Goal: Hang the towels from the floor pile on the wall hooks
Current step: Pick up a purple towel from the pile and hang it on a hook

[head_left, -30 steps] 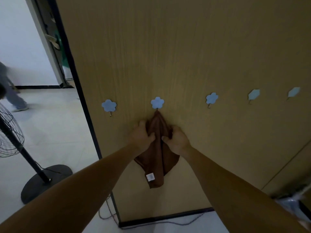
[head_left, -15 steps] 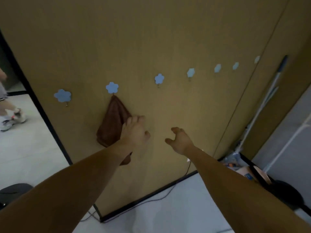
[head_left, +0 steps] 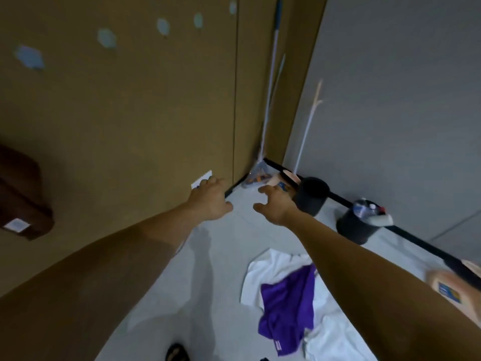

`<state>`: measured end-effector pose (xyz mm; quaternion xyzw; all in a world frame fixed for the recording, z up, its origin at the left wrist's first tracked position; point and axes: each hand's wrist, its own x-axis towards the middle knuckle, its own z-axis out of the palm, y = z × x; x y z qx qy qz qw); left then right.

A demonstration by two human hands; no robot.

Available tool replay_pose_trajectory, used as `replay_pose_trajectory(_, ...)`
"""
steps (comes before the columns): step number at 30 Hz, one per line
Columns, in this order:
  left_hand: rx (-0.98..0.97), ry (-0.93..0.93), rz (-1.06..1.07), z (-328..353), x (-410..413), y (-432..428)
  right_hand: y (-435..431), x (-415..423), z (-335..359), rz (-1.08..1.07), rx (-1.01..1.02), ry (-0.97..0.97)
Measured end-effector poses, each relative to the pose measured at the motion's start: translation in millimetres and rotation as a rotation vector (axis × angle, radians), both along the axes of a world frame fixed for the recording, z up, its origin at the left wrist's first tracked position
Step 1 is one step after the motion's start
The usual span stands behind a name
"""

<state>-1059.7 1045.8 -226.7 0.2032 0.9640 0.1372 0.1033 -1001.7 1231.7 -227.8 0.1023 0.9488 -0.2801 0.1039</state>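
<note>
A brown towel [head_left: 22, 194] hangs on the wooden wall at the far left edge, its white label showing. Several blue flower-shaped hooks [head_left: 106, 38] run along the wall above, all bare in this view. On the pale floor at lower right lies a purple towel [head_left: 287, 306] on top of a white towel [head_left: 263, 272]. My left hand [head_left: 210, 199] and my right hand [head_left: 276, 204] are stretched out in front of me, above the floor near the wall corner. Both have loosely spread fingers and hold nothing.
A mop or broom handle [head_left: 272, 74] leans in the corner above some clutter. A black bin [head_left: 311, 195] and a second black bin [head_left: 356, 226] full of rubbish stand along the grey wall. A dark shoe [head_left: 177, 353] shows at the bottom edge.
Both hands have let go of the brown towel, which stays hanging on its hook. My view has swung right and down, bringing the floor pile and corner into sight.
</note>
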Motion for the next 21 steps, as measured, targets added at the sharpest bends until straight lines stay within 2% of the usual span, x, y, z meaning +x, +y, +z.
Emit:
replay_pose_trajectory(5, -0.040, -0.155, -0.125, -55.7, 3.4, 84.5, 76.9, 33.5, -52.8, -0.152, 0.003, -0.104)
replay_pose_trajectory(12, -0.110, -0.367, -0.276, -173.6, -0.9, 184.5, 160.8, 61.1, -149.1, -0.375, -0.063, -0.312)
replay_pose_trajectory(16, -0.141, -0.457, -0.281, -258.0, 4.0, 233.1, 204.0, 68.8, -232.6, -0.506, -0.143, -0.407)
replay_pose_trajectory(21, -0.164, -0.588, -0.267, -380.2, 29.2, 268.6, 235.4, 89.4, -370.9, -0.598, -0.243, -0.548)
